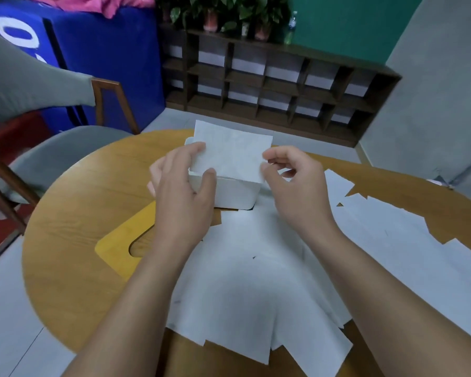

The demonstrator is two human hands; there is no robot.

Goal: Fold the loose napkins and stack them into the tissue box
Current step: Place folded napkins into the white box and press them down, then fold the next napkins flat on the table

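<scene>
A folded white napkin [233, 151] is held above the open white tissue box [234, 193] at the far middle of the round wooden table [74, 213]. My left hand [182, 180] pinches the napkin's left edge, thumb near the box's front rim. My right hand [291, 178] pinches the napkin's right edge with thumb and fingertips. Several loose white napkins [256, 281] lie spread flat on the table between and under my forearms, reaching out to the right. The box's inside is hidden by the napkin.
The box's yellow wooden lid [123, 240], with an oval slot, lies flat left of the napkins. A grey chair [52, 148] stands at the table's left. A dark wooden shelf [278, 85] lines the far wall.
</scene>
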